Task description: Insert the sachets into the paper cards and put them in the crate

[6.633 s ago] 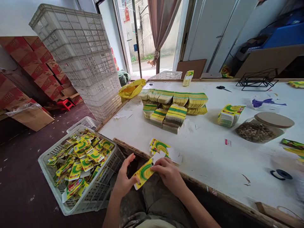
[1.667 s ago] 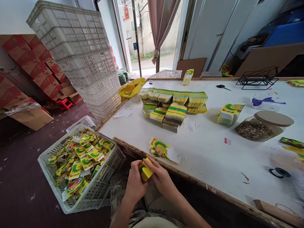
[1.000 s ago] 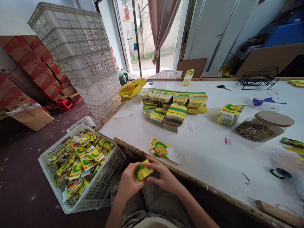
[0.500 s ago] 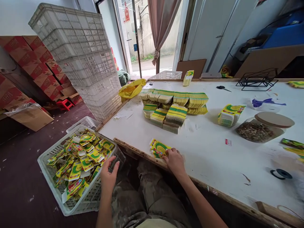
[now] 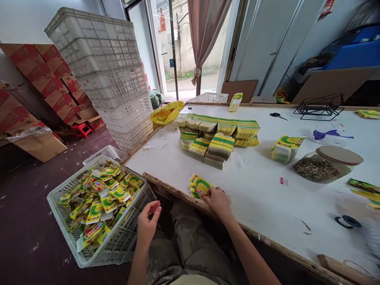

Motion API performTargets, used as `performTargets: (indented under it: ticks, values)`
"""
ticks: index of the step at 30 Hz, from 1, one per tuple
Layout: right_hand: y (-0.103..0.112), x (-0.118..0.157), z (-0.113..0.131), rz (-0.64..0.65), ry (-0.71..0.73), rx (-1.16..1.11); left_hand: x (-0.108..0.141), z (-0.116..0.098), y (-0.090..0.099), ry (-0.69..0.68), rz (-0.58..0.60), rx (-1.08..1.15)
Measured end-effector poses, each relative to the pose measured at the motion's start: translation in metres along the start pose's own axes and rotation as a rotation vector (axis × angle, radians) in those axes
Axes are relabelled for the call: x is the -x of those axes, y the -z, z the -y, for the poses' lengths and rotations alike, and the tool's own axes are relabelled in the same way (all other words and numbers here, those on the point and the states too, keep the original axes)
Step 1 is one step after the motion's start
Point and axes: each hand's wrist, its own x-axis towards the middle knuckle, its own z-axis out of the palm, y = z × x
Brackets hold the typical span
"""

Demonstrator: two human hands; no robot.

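Note:
A few yellow-green packets [image 5: 199,185] lie at the table's front edge, and my right hand [image 5: 218,202] pinches their right end. My left hand [image 5: 149,219] hangs between the table edge and the crate, thumb and fingers apart, with nothing in it. To its left a white crate [image 5: 63,244] is heaped with loose yellow-green packets [image 5: 95,211]. Behind my right hand, bundled stacks of packets [image 5: 219,144] stand in rows on the white table [image 5: 252,198].
Tall stacked crates [image 5: 113,75] rise at the back left, beside a yellow bag [image 5: 166,112]. On the table's right are a packet bundle [image 5: 286,148], a lidded jar [image 5: 322,166], scissors [image 5: 278,115], a black wire rack [image 5: 319,107] and a black spool [image 5: 348,221].
My left hand has moved right, away from the crate and closer to the table edge. My right hand stays at the packets. The camera view has shifted slightly.

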Motion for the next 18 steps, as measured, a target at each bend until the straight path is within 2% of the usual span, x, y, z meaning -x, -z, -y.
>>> performTargets:
  ticks: [5,10,18]
  values:
    - [0.003,0.004,-0.003,-0.043,-0.035,0.011,0.002,0.001,-0.001,-0.015,0.005,0.016]
    - [0.004,-0.003,-0.009,-0.03,-0.029,-0.019,0.0,0.001,-0.005,-0.01,0.019,0.033]
    - [-0.008,0.0,-0.014,-0.072,0.037,-0.185,0.002,0.0,-0.016,0.017,0.075,0.066]
